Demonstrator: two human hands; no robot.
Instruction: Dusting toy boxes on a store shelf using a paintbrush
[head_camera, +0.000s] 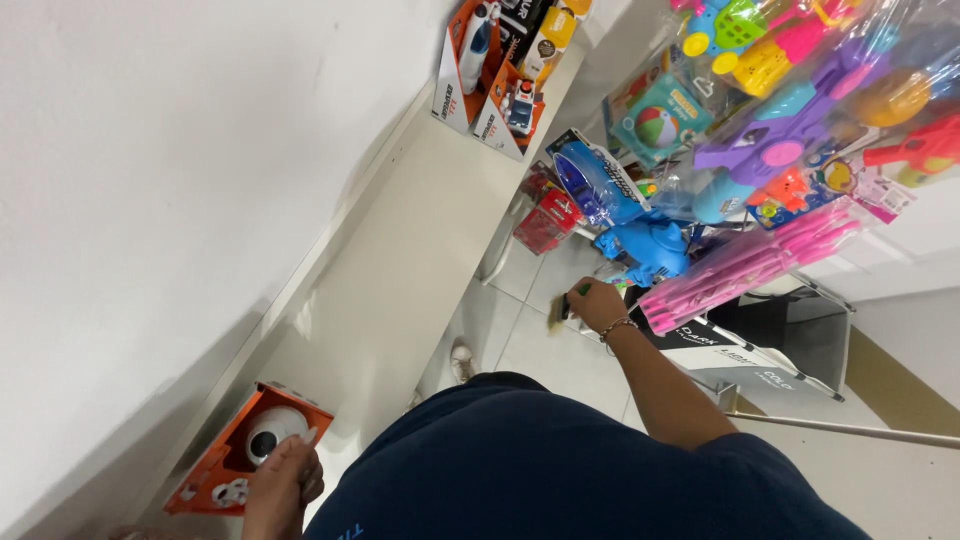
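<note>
1. The left hand (283, 485) is low and close to the body at the bottom edge, fingers pointing up and resting against the near corner of an orange toy box (245, 450) with a white ball-shaped toy behind its window. The fingers lie flat on the box, not curled round it; the wrist and forearm are cut off by the picture's edge.
2. The orange box sits on a long white shelf (400, 260) that runs along the white wall (150, 150).
3. A dark blue shirt (560, 470) fills the lower middle and hides most of the body; one shoe (461, 360) shows on the tiled floor below.
4. The right arm stretches out almost straight, a beaded bracelet (620, 327) on the wrist. The right hand (598, 303) is closed round a small item (560, 312), greenish at the top; what it is cannot be made out.
5. Just beyond that hand hang packaged toys (780, 130) in clear plastic, blue, pink and purple, overlapping so their outlines blur together.
6. Farthest along the shelf stand more orange boxes (495, 75), partly cut off at the top.
</note>
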